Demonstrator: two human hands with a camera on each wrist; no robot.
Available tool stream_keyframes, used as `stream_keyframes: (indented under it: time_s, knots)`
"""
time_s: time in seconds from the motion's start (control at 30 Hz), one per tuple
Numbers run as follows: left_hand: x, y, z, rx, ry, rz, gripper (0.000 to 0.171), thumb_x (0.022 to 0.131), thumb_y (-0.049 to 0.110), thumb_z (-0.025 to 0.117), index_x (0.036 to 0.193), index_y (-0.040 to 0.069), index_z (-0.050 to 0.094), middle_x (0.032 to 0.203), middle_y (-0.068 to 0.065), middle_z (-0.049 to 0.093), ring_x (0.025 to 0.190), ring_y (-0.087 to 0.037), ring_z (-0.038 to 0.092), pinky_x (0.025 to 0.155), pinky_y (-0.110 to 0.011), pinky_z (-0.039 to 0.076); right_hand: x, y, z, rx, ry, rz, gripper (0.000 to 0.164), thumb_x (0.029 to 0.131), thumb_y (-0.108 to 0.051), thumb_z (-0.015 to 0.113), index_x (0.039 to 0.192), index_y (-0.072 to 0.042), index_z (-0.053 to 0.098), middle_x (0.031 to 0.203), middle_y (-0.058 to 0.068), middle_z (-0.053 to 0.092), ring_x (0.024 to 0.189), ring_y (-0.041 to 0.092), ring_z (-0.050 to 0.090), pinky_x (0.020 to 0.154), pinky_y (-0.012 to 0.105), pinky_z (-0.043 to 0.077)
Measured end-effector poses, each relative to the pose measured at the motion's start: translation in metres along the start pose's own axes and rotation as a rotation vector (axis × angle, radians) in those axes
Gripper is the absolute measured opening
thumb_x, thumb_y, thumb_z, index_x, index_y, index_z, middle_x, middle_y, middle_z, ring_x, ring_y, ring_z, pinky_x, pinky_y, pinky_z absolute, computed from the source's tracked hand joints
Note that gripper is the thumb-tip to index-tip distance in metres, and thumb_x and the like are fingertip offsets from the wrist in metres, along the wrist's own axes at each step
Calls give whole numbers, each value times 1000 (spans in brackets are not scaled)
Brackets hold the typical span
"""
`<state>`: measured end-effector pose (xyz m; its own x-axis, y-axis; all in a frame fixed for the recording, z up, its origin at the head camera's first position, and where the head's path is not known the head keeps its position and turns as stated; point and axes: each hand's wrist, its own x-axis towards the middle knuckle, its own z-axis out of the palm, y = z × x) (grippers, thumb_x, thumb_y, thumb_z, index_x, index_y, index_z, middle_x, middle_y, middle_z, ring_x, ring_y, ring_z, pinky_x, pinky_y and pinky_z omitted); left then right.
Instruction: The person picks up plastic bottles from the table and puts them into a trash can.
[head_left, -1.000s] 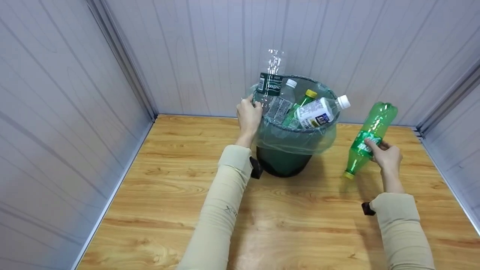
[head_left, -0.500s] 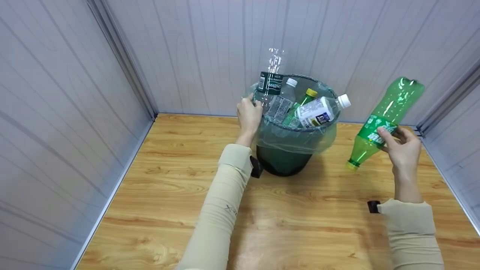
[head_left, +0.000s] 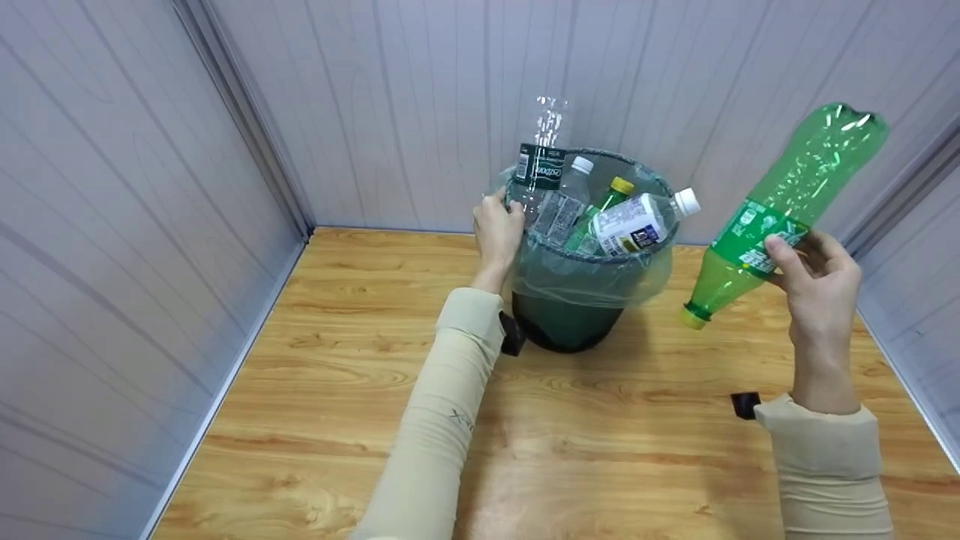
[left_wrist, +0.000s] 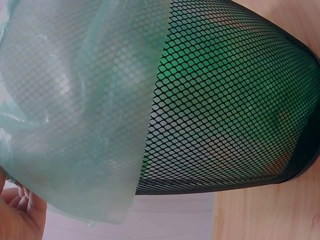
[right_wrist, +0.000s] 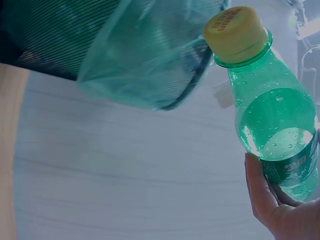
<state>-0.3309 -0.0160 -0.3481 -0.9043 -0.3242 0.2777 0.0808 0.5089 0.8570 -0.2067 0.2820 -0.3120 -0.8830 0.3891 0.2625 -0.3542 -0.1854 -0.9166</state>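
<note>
My right hand [head_left: 823,296] grips a green plastic soda bottle [head_left: 814,176] round its green label, to the right of the bin. The bottle is tilted, its yellow cap [right_wrist: 237,32] down and its base up. My left hand [head_left: 498,231] holds the near-left rim of a black mesh wastebasket [left_wrist: 220,95], fingers curled over the edge and partly hidden. A thin green bin liner [head_left: 592,281] hangs folded over that rim. Inside stand a clear bottle with a dark label [head_left: 541,166], a white-capped clear bottle [head_left: 574,187], a yellow-capped green bottle [head_left: 619,191] and a white-labelled bottle [head_left: 637,223].
The wastebasket stands on a wood-grain surface [head_left: 360,390] near the pale back wall [head_left: 397,112]. Side walls rise at left [head_left: 97,247] and right [head_left: 915,292]. The white-labelled bottle's neck juts out over the rim toward the right.
My right hand has raised the green soda bottle upward and to the right, nearer the head camera. The left hand stays on the wastebasket rim, and the bottles inside look unmoved.
</note>
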Motion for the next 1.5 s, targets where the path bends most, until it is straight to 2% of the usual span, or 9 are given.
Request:
stream_keyframes:
  time_s: [0.17,0.33,0.67,0.9,0.97,1.17,1.27,1.37,1.5]
  knots:
    - [0,0,0,-6,-2,-7,34,86,11,51,118,0,55,110,-14,59,93,-18,58,81,-30,45,-3,-9,17,46,-29,-63,38,75,1,66,111,6,54,97,17,53,80,20,57,59,24,50]
    - [-1,0,0,-3,1,-7,34,86,11,51,118,0,56,108,-13,61,78,-13,58,72,-30,47,-4,-15,35,105,-75,-125,38,75,3,64,111,7,54,97,20,53,80,22,57,61,26,51]
    - [1,0,1,4,4,-12,34,87,12,52,119,-1,55,113,-14,57,91,-15,59,81,-29,45,1,-23,71,148,-140,-178,41,75,2,64,113,6,51,99,20,53,83,24,57,64,27,51]
    - [0,0,1,-4,2,-18,35,87,12,52,119,-1,54,111,-15,58,69,-13,55,67,-28,46,11,-24,95,157,-116,-154,44,73,-1,67,114,4,49,101,18,53,86,24,56,67,27,50]
    - [0,0,1,-2,-1,-20,35,87,12,51,119,-1,54,112,-15,58,70,-13,56,67,-28,46,14,-23,101,149,-106,-154,46,72,-2,68,114,3,49,103,18,52,88,24,55,68,28,50]
    - [-1,-1,1,5,-11,-37,35,87,13,51,120,0,53,117,-13,55,94,-14,58,81,-29,45,22,-16,120,90,-92,-153,51,72,-6,71,116,1,46,107,17,51,93,25,54,74,29,49]
    - [-1,-1,1,5,-9,-36,35,87,13,51,120,0,53,117,-13,55,97,-15,57,83,-29,44,27,-13,128,67,-91,-139,54,72,-7,72,118,1,45,109,16,50,95,25,53,76,30,48]
    - [-1,0,1,0,-6,-23,35,87,12,51,120,-1,53,110,-15,59,83,-16,60,78,-28,46,32,-11,135,27,-83,-130,57,72,-10,73,119,0,43,110,14,49,96,24,52,79,30,47]
    - [0,-1,1,-1,1,-5,34,87,11,51,119,-2,54,105,-15,61,71,-13,57,74,-28,46,39,-4,143,-45,-65,-133,58,71,-15,74,119,-2,44,110,13,49,97,24,51,82,29,45]
